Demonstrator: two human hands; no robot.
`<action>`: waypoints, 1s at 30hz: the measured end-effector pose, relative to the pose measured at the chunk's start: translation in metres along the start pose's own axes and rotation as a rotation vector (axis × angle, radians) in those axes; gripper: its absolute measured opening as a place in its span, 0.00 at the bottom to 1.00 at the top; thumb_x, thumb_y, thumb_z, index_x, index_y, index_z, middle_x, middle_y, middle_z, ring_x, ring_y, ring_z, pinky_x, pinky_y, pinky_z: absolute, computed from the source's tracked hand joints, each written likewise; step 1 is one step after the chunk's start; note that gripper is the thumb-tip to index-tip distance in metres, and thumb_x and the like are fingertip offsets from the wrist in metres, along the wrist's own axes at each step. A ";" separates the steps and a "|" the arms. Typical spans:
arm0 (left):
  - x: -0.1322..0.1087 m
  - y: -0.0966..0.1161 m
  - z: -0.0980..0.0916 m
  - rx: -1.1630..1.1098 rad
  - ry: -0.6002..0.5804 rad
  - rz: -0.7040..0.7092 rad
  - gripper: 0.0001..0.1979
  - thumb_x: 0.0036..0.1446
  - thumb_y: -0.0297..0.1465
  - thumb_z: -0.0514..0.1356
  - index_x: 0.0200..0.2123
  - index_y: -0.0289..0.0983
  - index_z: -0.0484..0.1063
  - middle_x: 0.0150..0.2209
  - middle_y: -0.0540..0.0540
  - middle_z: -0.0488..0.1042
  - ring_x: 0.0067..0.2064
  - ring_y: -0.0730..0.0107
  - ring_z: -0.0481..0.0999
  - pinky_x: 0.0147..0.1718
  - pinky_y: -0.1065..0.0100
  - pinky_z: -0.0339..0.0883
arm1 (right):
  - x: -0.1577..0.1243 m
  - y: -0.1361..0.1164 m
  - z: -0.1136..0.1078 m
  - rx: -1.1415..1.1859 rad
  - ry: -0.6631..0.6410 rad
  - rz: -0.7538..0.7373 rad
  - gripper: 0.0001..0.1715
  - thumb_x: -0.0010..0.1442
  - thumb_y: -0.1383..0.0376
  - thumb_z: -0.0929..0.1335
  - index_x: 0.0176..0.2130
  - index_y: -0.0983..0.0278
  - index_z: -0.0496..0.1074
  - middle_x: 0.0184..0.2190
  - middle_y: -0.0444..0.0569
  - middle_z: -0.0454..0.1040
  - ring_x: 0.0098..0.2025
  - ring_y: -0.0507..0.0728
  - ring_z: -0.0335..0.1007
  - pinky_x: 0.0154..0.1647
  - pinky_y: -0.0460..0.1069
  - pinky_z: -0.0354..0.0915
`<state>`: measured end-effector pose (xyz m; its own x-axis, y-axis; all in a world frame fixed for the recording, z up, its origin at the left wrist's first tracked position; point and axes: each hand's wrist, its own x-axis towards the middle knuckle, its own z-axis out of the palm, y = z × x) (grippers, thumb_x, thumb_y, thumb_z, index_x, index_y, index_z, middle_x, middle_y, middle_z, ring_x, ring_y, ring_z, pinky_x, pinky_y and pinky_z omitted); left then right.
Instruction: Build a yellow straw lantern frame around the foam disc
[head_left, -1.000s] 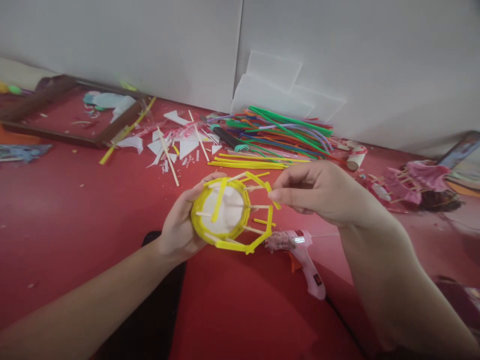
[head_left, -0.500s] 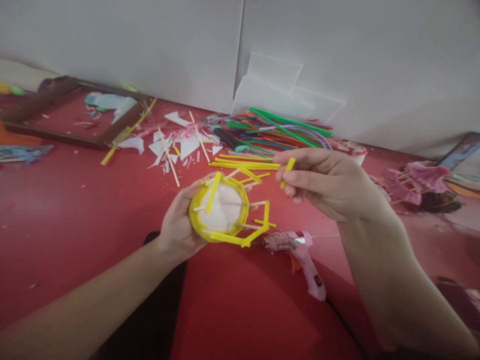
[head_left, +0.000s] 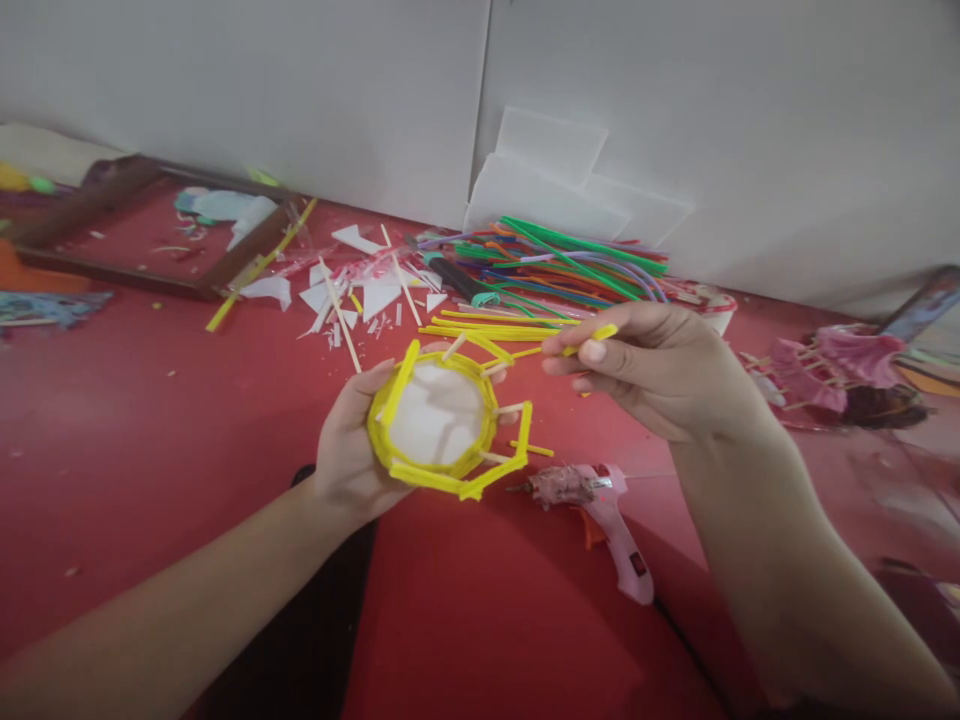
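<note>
Holding a straw ring (head_left: pixel 439 420) in the left hand (head_left: pixel 349 455), above the red table (head_left: pixel 150 420), just in front of the body. Ring: a white disc edged in yellow straw, short wooden spokes sticking out, outer border of yellow straw bits along the lower and right sides. It is tilted, face toward the camera. Left fingers wrap it from behind and from the left; thumb lies on the near-left rim. Grip closed around it.

Right hand (head_left: pixel 660 365) sits to the right of the ring, slightly higher. Thumb and forefinger pinch a short straw piece (head_left: pixel 604 332), yellow, lying nearly level, one end poking out to the right past the fingertip. Remaining fingers curled in underneath. The piece is near the ring's upper-right spokes; cannot tell whether they touch.

On the table:
- pink glue gun (head_left: pixel 611 525) lying just below and right of the ring, nozzle pointing left, crusted with old glue.
- long yellow straws (head_left: pixel 487 325) flat behind the ring.
- heap of coloured straws (head_left: pixel 577 260), green, purple, orange, further back by the wall.
- white foam sheets (head_left: pixel 551 165) leaning on the wall behind the heap.
- white scraps (head_left: pixel 375 295) and thin wooden sticks (head_left: pixel 337 315) scattered back left.
- brown wooden frame (head_left: pixel 240 245) far left.
- pink paper bits (head_left: pixel 832 360) on sticks, far right.
</note>
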<state>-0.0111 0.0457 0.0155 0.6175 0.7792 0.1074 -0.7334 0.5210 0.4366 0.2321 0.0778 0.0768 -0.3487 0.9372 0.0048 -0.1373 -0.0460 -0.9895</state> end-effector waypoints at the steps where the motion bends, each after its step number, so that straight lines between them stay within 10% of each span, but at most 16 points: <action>1: 0.000 0.000 0.000 0.002 0.001 -0.003 0.17 0.65 0.37 0.62 0.51 0.35 0.82 0.52 0.46 0.84 0.54 0.47 0.82 0.51 0.52 0.80 | 0.000 0.000 0.000 -0.001 -0.004 -0.001 0.06 0.52 0.61 0.82 0.30 0.55 0.84 0.36 0.42 0.87 0.37 0.53 0.86 0.32 0.40 0.79; 30: -0.004 0.000 -0.011 -0.016 0.038 -0.025 0.19 0.66 0.39 0.60 0.52 0.33 0.81 0.53 0.41 0.83 0.57 0.42 0.80 0.54 0.44 0.77 | -0.003 -0.006 -0.001 -0.033 -0.047 -0.036 0.06 0.58 0.57 0.79 0.36 0.55 0.86 0.37 0.44 0.87 0.42 0.54 0.86 0.43 0.44 0.81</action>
<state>-0.0170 0.0470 0.0052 0.6247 0.7783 0.0628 -0.7226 0.5458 0.4242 0.2349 0.0752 0.0823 -0.3876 0.9206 0.0464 -0.1201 -0.0005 -0.9928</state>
